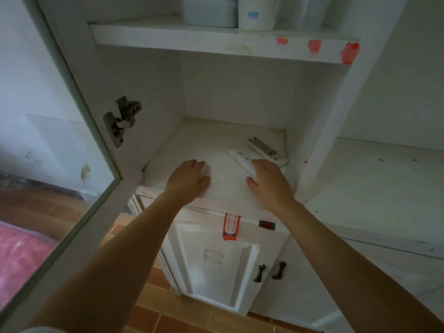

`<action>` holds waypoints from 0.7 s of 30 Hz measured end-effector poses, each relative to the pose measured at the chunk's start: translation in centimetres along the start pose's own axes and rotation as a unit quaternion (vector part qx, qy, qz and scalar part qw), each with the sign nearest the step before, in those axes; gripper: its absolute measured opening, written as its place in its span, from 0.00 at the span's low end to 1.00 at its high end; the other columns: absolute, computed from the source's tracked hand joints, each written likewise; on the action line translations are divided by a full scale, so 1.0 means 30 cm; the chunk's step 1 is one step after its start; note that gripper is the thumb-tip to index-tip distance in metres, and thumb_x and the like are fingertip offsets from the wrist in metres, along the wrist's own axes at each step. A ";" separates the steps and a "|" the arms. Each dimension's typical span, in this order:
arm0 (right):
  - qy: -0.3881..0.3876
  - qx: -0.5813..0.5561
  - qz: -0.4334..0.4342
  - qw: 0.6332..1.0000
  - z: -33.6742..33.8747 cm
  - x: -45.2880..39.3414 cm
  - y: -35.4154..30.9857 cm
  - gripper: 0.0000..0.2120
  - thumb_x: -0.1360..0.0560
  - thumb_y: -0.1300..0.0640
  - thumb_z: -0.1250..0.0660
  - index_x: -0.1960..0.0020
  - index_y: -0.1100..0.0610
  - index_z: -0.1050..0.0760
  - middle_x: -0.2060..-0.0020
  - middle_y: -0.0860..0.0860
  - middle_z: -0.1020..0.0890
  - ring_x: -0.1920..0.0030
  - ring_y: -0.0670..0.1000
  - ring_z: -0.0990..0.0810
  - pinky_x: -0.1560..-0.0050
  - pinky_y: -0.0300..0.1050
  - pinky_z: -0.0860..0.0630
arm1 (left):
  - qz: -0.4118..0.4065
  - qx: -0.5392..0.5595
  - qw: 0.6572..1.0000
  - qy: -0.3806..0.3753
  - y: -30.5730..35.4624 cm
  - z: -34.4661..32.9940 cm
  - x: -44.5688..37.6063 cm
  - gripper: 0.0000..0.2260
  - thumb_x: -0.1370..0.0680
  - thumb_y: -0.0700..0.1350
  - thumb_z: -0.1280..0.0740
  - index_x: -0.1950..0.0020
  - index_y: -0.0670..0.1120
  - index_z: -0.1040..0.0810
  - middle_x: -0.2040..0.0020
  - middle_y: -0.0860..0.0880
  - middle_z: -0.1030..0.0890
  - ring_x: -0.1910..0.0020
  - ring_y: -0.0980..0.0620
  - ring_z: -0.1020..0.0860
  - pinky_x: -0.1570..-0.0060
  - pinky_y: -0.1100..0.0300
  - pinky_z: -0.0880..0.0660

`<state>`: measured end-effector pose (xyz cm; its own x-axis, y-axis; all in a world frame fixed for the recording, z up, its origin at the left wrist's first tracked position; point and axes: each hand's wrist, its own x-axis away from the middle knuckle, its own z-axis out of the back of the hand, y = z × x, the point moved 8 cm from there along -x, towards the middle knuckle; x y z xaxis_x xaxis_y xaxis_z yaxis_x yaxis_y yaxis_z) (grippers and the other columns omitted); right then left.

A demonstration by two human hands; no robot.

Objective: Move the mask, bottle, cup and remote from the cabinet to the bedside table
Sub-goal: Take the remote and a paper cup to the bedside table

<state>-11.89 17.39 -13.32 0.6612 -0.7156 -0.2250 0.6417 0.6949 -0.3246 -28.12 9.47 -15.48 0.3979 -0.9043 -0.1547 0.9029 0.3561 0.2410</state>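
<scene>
I see two white remotes on the lower shelf [192, 150] of the open cabinet, at its right side. The near remote [241, 159] lies flat and slanted, with its near end under my right hand [269, 181]. The far remote [265, 150] lies flat just behind it, close to the right wall of the shelf. The two look like they touch or almost touch, but I cannot tell which.

My right hand lies palm down on top of the near remote. The fingers are over it and the thumb sticks out to the left. I cannot tell if the fingers have closed on the remote or just rest on it.

My left hand [189, 179] is flat on the bare shelf, palm down, fingers close together. It holds nothing. It is near the front edge, well apart from the remotes.

I cannot see a mask, a bottle or a cup on this shelf.

The shelf above has red marks [349, 52] on its front edge. On it stand a pale box [209, 10] and a white tub with a blue label [257, 13], side by side.

The glass door [60, 164] hangs open on the left, with a metal hinge [122, 121]. Below the shelf are white doors with dark handles [269, 271] and a red sticker [231, 227]. The floor [149, 318] is brown tile.
</scene>
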 end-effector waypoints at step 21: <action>0.030 -0.049 -0.083 0.995 -0.053 -0.041 0.059 0.21 0.22 0.62 0.43 0.30 0.62 0.40 0.37 0.62 0.29 0.37 0.59 0.31 0.37 0.50 0.32 | -0.050 0.005 0.998 0.044 -0.039 -0.039 -0.063 0.13 0.24 0.53 0.41 0.49 0.46 0.26 0.52 0.47 0.25 0.48 0.48 0.28 0.57 0.58 0.30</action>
<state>-12.20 19.39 -15.06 0.5222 -0.8255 -0.2142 0.6979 0.5580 -0.4489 -29.76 11.04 -16.61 0.3186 -0.9111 -0.2615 0.9373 0.2617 0.2302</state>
